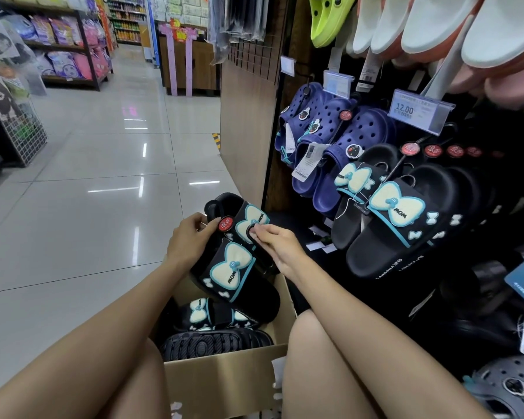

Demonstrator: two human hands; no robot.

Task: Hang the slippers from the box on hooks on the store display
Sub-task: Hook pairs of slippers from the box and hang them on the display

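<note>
Overhead box (224, 379): both hands, left (191, 240), right (280, 247), pinching black bow-trimmed slipper pair (233, 267).

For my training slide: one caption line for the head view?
Both hands, left and right, hold a pair of black bow slippers above the cardboard box, beside matching hung pairs.

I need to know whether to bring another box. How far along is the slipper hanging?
Partway. Matching bow slippers already hang on the display. Both the left hand and right hand hold one pair above the box, not yet hooked. More slippers remain inside.
</note>
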